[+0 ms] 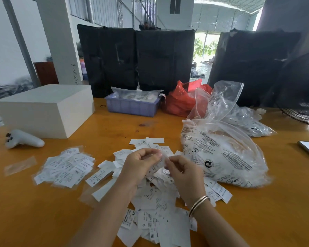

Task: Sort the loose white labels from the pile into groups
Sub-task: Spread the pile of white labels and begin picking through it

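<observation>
Labels (161, 207) heaped loose in white pile at table centre, under both hands. Left hand (141, 163) and right hand (184, 173) meet above pile, fingertips of both pinching same small crumpled white label (161, 164) between them. Sorted group (66, 166) lies apart on left, "XXL" print visible. Few single labels (100, 175) between group and pile. Printed clear bag (221, 154) just right of pile. Orange table (43, 211); white box (46, 109) and white controller (23, 139) far left.

Daylight flooded in from the open doorway (203, 50) — bright, slightly overexposed. Edges bent, wide-angle; the fingers (157, 155) were perhaps motion-blurred.
</observation>
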`<state>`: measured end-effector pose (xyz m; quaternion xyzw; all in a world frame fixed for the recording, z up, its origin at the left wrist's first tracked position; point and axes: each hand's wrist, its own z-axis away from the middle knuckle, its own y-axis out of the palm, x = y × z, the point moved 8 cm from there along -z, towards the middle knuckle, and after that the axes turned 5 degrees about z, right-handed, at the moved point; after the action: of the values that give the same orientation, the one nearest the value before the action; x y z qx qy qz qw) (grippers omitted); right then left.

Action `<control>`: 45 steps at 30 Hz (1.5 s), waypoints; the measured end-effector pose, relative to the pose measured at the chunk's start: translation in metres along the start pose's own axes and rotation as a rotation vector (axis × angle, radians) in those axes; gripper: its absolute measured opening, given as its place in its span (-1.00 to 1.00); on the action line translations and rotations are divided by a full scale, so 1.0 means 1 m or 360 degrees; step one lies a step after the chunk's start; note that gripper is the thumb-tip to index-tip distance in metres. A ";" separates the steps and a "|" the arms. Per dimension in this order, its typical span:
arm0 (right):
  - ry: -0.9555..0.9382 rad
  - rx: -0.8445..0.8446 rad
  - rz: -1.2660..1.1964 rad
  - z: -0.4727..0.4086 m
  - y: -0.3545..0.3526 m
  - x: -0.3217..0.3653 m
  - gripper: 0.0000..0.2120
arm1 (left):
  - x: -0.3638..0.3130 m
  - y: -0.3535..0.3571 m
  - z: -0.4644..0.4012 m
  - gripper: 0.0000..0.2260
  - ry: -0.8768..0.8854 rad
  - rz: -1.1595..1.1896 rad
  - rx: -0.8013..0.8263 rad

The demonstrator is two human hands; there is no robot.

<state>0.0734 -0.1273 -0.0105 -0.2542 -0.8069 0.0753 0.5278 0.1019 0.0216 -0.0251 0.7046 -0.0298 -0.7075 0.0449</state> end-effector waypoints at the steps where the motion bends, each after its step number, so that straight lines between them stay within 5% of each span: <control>1: -0.0077 -0.0023 0.0125 0.000 -0.001 0.003 -0.91 | 0.000 -0.001 0.000 -0.95 0.0002 -0.0011 -0.0011; 8: -0.0465 0.0049 0.0788 0.004 0.009 0.020 -0.67 | -0.002 -0.004 -0.003 -0.98 0.0076 -0.0077 -0.0067; 11: -0.0341 -0.0117 0.0719 -0.005 -0.013 0.014 -0.67 | -0.015 -0.032 -0.006 -0.97 0.0127 -0.0186 -0.0268; 14: -0.0181 -0.0205 0.0882 -0.015 -0.034 -0.003 -0.73 | -0.039 -0.074 -0.007 -0.97 0.0358 -0.0602 -0.0573; 17: -0.0006 0.0070 0.1232 -0.016 -0.029 -0.022 -0.70 | -0.057 -0.103 -0.001 -0.98 0.0520 -0.1151 -0.0863; 24: -0.0032 0.0349 0.1547 -0.012 -0.012 -0.031 -0.72 | -0.027 -0.128 -0.010 -0.91 -0.0206 -0.2059 -0.0839; 28: -0.0047 0.0193 0.1474 -0.015 -0.018 -0.028 -0.75 | -0.034 -0.116 -0.010 -0.73 -0.0037 -0.2327 -0.0893; 30: -0.0034 0.0097 0.1394 -0.016 -0.022 -0.026 -0.77 | -0.051 -0.092 -0.007 -0.74 0.0470 -0.2119 -0.0853; 33: -0.0084 -0.0056 0.1157 -0.016 -0.027 -0.018 -0.76 | -0.059 -0.039 0.002 -0.88 0.0987 -0.1494 -0.0335; 38: 0.0002 0.0217 0.0010 -0.010 -0.013 0.001 -0.79 | -0.032 0.014 0.009 -0.77 0.0729 -0.0921 0.0290; 42: 0.0063 0.0596 -0.0198 0.002 0.011 0.011 -0.70 | -0.016 0.025 0.008 -0.80 0.0436 -0.0578 0.0563; 45: 0.0120 0.0608 -0.0218 0.003 0.016 0.008 -0.69 | -0.020 0.020 0.007 -0.85 0.0461 -0.0538 0.0474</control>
<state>0.0734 -0.1090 -0.0121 -0.0967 -0.7730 0.1813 0.6002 0.0958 0.0040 -0.0035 0.7923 -0.0087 -0.5846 -0.1742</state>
